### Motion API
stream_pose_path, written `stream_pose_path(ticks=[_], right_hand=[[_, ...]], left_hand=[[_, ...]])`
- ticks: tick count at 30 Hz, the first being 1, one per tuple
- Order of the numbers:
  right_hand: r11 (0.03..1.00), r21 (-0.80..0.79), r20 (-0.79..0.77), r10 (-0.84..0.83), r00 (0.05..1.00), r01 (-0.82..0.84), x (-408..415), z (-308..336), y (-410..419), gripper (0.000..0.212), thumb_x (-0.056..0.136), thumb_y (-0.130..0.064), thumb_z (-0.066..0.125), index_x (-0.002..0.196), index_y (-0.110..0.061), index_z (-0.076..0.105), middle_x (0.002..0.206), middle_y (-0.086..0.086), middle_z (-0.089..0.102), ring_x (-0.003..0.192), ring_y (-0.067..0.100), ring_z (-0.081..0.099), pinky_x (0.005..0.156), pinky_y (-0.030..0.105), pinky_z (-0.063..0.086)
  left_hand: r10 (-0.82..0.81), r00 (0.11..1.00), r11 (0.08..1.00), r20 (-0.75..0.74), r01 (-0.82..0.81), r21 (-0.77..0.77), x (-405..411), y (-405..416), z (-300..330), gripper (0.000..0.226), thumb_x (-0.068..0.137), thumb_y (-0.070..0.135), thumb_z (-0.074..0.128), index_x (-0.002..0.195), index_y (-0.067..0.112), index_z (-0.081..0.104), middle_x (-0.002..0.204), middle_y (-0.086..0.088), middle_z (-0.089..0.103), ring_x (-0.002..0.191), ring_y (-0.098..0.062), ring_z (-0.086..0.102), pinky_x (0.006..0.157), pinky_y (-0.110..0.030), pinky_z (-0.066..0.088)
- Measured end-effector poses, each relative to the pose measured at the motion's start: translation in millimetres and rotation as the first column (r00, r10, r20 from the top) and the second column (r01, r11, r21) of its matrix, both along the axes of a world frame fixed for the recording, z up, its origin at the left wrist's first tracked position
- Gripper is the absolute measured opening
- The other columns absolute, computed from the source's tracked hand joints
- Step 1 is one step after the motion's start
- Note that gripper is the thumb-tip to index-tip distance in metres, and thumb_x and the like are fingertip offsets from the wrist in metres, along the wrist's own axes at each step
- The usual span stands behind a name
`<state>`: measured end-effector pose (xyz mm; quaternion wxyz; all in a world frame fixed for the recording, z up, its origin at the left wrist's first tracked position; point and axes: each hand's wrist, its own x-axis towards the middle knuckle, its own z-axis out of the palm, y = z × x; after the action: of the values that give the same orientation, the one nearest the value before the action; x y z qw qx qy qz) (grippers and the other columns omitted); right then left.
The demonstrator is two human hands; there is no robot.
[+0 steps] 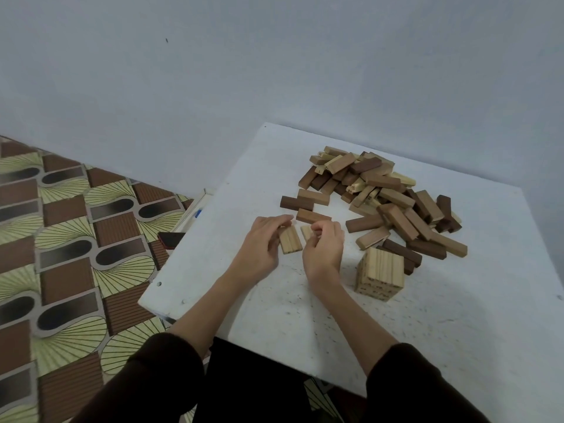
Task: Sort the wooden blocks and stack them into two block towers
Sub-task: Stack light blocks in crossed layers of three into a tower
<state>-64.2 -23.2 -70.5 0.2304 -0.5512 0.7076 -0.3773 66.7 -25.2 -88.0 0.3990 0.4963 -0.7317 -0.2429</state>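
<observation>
A heap of light and dark wooden blocks [387,196] lies at the back right of the white table [305,325]. A short tower of light blocks [381,274] stands in front of the heap. Two light blocks [290,239] lie side by side near the table's left. My left hand [262,242] touches them at their left side with its fingers extended. My right hand [325,244] pinches another light block [306,232] just right of the pair. Three darker blocks [305,206] lie loose just behind my hands.
The table's left edge is close to my left hand, with a patterned floor below. A dark phone [170,239] lies on the floor by that edge. A grey wall stands behind the table.
</observation>
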Motion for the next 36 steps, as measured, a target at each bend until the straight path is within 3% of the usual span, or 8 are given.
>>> stream_pose_path(ticks=[5, 9, 13, 16, 19, 23, 29, 36], right_hand=[[0.999, 0.021, 0.085, 0.038, 0.996, -0.040, -0.4, 2.9, 2.4, 0.033, 0.088, 0.011, 0.039, 0.093, -0.019, 0.050, 0.103, -0.002, 0.050, 0.098, 0.015, 0.050, 0.088, 0.023, 0.045], [0.998, 0.052, 0.132, 0.038, 0.990, -0.046, -1.4, 8.4, 5.8, 0.050, 0.079, 0.021, 0.034, 0.108, -0.012, 0.057, 0.106, 0.000, 0.044, 0.095, 0.012, 0.048, 0.093, 0.023, 0.044], [0.994, -0.004, 0.170, 0.109, 0.979, -0.110, -3.3, 8.5, 5.5, 0.043, 0.085, 0.016, 0.038, 0.110, -0.011, 0.062, 0.108, 0.002, 0.042, 0.092, 0.010, 0.050, 0.076, 0.007, 0.040], [0.983, -0.006, 0.141, 0.181, 0.973, -0.182, -5.5, 4.0, 4.1, 0.045, 0.084, 0.012, 0.042, 0.115, -0.014, 0.062, 0.115, 0.009, 0.048, 0.106, 0.023, 0.050, 0.087, 0.018, 0.038], [0.988, 0.021, 0.188, 0.146, 0.971, -0.153, -3.3, 3.9, 5.9, 0.058, 0.079, 0.020, 0.038, 0.119, -0.017, 0.057, 0.114, -0.003, 0.044, 0.107, 0.011, 0.046, 0.096, 0.020, 0.039], [0.995, 0.054, 0.175, 0.076, 0.982, -0.086, -6.0, -1.3, 6.7, 0.059, 0.081, 0.020, 0.032, 0.119, -0.018, 0.055, 0.114, -0.003, 0.043, 0.103, 0.007, 0.045, 0.091, 0.015, 0.036], [0.997, 0.032, 0.191, 0.067, 0.979, -0.075, -8.1, -8.7, 5.5, 0.050, 0.085, 0.017, 0.033, 0.115, -0.015, 0.057, 0.110, 0.000, 0.054, 0.098, 0.008, 0.051, 0.081, 0.005, 0.037], [0.997, 0.022, 0.249, 0.068, 0.966, -0.076, -7.7, -14.2, 1.7, 0.051, 0.085, 0.020, 0.032, 0.113, -0.014, 0.057, 0.107, 0.002, 0.055, 0.097, 0.012, 0.053, 0.085, 0.014, 0.042]], left_hand=[[0.006, 1.000, 0.999, -0.003, -0.005, 0.036, 0.1, 0.4, -2.5, 0.055, 0.083, -0.010, 0.049, 0.134, 0.011, 0.047, 0.114, 0.009, 0.056, 0.109, -0.008, 0.044, 0.089, -0.004, 0.034], [0.005, 1.000, 0.998, -0.014, -0.004, 0.068, 0.0, 1.6, -4.3, 0.062, 0.082, -0.007, 0.053, 0.139, 0.014, 0.039, 0.123, 0.005, 0.054, 0.113, 0.005, 0.039, 0.091, 0.000, 0.030], [-0.061, 0.998, 0.996, 0.016, 0.060, 0.065, 1.1, 1.3, -4.6, 0.071, 0.081, 0.002, 0.064, 0.144, 0.017, 0.033, 0.134, 0.004, 0.049, 0.125, -0.005, 0.034, 0.098, -0.006, 0.029], [-0.066, 0.992, 0.997, 0.105, 0.062, 0.044, -0.8, 1.5, -4.2, 0.073, 0.079, 0.020, 0.064, 0.145, 0.018, 0.032, 0.132, 0.003, 0.052, 0.119, -0.002, 0.037, 0.098, -0.018, 0.033], [-0.037, 0.992, 0.999, 0.123, 0.032, 0.043, -1.6, 0.9, -4.0, 0.074, 0.078, 0.028, 0.062, 0.144, 0.018, 0.032, 0.126, 0.003, 0.056, 0.110, 0.001, 0.037, 0.095, -0.024, 0.035], [-0.050, 0.996, 0.996, 0.076, 0.044, 0.074, -1.2, 0.4, -2.4, 0.079, 0.079, 0.019, 0.070, 0.146, 0.016, 0.028, 0.133, 0.001, 0.050, 0.117, 0.001, 0.032, 0.096, -0.009, 0.030], [-0.029, 0.999, 0.994, 0.043, 0.024, 0.106, -1.7, 1.7, -1.7, 0.080, 0.077, 0.031, 0.067, 0.145, 0.015, 0.028, 0.125, -0.002, 0.053, 0.119, -0.008, 0.035, 0.097, -0.028, 0.040], [-0.023, 0.999, 0.993, 0.031, 0.019, 0.120, -2.6, 2.4, 0.8, 0.080, 0.075, 0.027, 0.066, 0.145, 0.014, 0.028, 0.126, -0.001, 0.052, 0.121, -0.008, 0.035, 0.100, -0.036, 0.043]])
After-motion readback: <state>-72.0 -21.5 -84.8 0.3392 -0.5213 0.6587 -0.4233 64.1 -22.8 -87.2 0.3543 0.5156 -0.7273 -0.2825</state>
